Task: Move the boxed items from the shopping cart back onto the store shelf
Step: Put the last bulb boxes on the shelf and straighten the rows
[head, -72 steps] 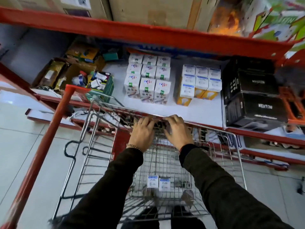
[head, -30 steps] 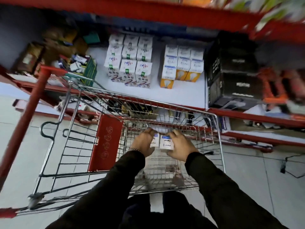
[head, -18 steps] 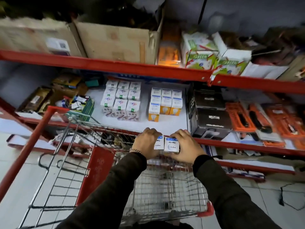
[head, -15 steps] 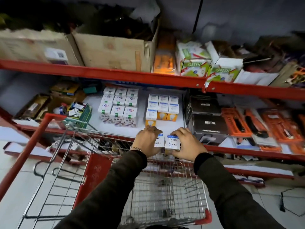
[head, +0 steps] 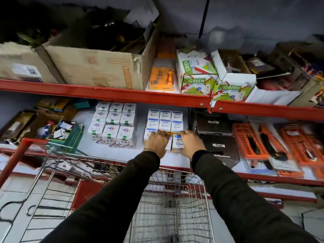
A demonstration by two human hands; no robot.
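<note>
My left hand (head: pixel 157 141) and my right hand (head: pixel 190 143) reach over the wire shopping cart (head: pixel 175 207) onto the middle shelf (head: pixel 175 160). Each hand grips a small white box with a blue top. The right hand's box (head: pixel 178 142) shows clearly; the left hand's box (head: pixel 169 145) is mostly hidden behind the fingers. Both boxes sit at the front of a stack of matching blue-topped boxes (head: pixel 164 120). Whether they rest on the shelf surface I cannot tell. The cart basket below shows no boxes in view.
White boxes with green labels (head: pixel 113 125) stand left of the blue-topped stack. Black Neuton boxes (head: pixel 217 135) are right of my hands, orange tool packs (head: pixel 273 142) further right. Cardboard cartons (head: pixel 91 67) and Green boxes (head: pixel 198 81) fill the upper shelf. A red upright (head: pixel 15 156) stands left.
My hands lifted two blue-topped boxes out of the cart basket and carried them forward and up to the front of the matching stack on the shelf.
</note>
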